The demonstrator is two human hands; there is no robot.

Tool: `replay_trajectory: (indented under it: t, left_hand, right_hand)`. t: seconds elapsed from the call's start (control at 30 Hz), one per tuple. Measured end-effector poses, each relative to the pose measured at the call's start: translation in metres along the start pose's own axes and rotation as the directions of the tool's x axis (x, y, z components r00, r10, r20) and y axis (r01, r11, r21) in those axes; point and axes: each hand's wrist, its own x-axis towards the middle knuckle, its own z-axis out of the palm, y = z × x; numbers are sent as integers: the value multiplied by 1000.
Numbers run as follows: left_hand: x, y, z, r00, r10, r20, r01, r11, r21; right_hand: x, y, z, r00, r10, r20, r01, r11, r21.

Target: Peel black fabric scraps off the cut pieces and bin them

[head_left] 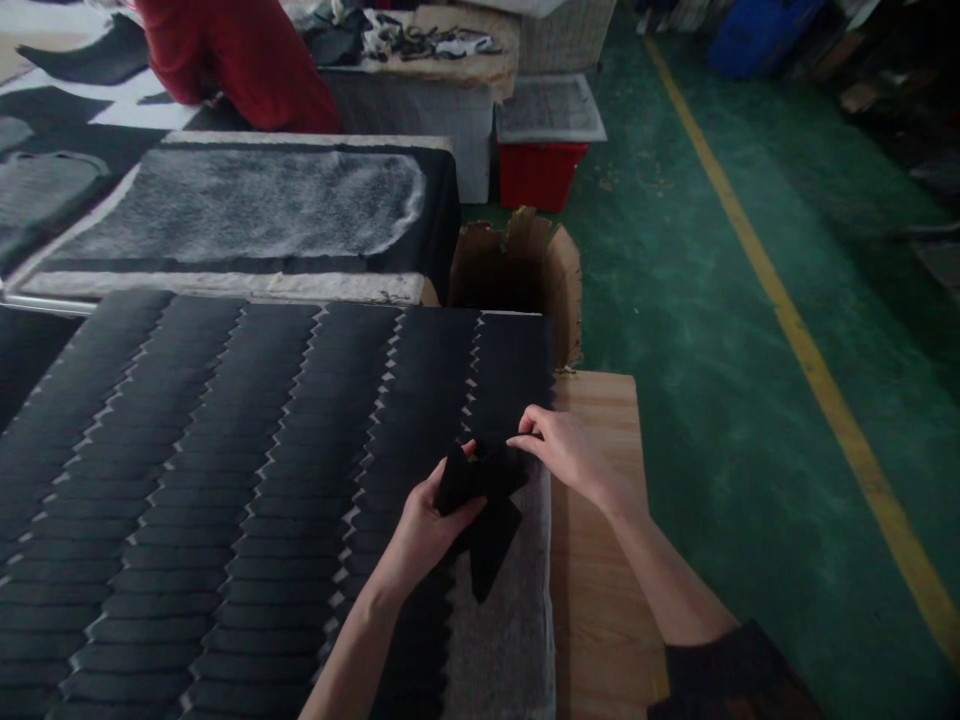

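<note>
My left hand [429, 528] is closed on a small stack of black cut pieces [480, 515] that hangs over the near right part of the board. My right hand [564, 447] pinches the top of the same black pieces between thumb and fingers. Under both hands lies a wide sheet covered with overlapping rows of black strips [225, 480]. Beside the last row a bare grey felt patch [499, 625] shows. The sheet rests on a wooden board [600, 560].
An open cardboard box [517, 275] stands just beyond the board. Behind it lie a black and grey felt table [247, 205], a red crate [538, 172] and a person in red [240, 60]. Green floor with a yellow line [795, 330] runs along the right.
</note>
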Motion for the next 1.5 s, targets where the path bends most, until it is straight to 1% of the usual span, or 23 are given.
replay_trajectory:
  t: [0.1,0.17,0.23,0.37,0.53,0.6,0.67,0.77,0.83,0.97,1.0,1.07,1.13,1.17,1.23,1.3,1.4,1.5]
  left_hand:
    - [1,-2,-2,1000,5,2,-5,1000,27]
    - [2,-5,-4,1000,6,8,-7,999,54]
    - [3,-9,-5,1000,10,17,-11,997,70]
    - [4,-15,-6,1000,12,25,-14,998,60]
    - [5,-15,-6,1000,-11,15,10,999,32]
    - [6,-15,-5,1000,-2,8,1,1000,27]
    - [7,-14,-4,1000,2,2,-2,1000,26]
    - [8,-13,-3,1000,-17,-21,18,1000,8]
    - [9,-11,-2,998,-44,-36,44,999,-10]
    - [7,-8,-2,995,-86,-51,82,993,-88]
    - [5,-7,-2,991,-115,-72,106,987,-120]
    - [0,-6,-3,973,-196,-122,172,967,-188]
    - [-8,-3,-3,953,-264,-148,222,942,-251]
    - [-12,-2,-2,947,-286,-148,237,930,-282]
    - [-21,-1,0,940,-308,-144,243,906,-347]
    - [-28,0,3,936,-321,-146,239,882,-405]
    - [-38,0,8,934,-334,-126,242,853,-463]
    - [-45,0,11,924,-370,-97,279,827,-489]
  right_hand:
    - [-15,12,-3,991,131,-17,-129,986,109]
    - [-22,17,-4,974,227,-8,-222,960,169]
    - [-26,21,-1,957,290,-7,-283,938,199]
    - [-26,26,6,941,338,6,-328,911,251]
    - [-24,30,13,925,378,18,-363,873,326]
    - [-24,30,14,923,385,19,-369,868,331]
    - [-24,27,13,918,396,15,-381,874,301]
    - [-23,22,13,892,452,-34,-438,879,189]
    - [-22,22,14,874,482,-63,-469,870,150]
    - [-24,27,17,867,495,-54,-467,846,257]
    - [-27,27,17,866,495,-76,-457,844,281]
    - [-37,21,17,868,466,-173,-404,864,302]
    - [-51,7,15,882,390,-264,-304,900,312]
    - [-59,-2,16,897,347,-274,-253,911,325]
    - [-75,-22,19,936,285,-208,-195,910,366]
    - [-88,-38,25,961,249,-123,-187,908,375]
    - [-98,-49,39,966,254,-56,-216,903,371]
    - [-99,-47,49,962,273,-3,-238,844,480]
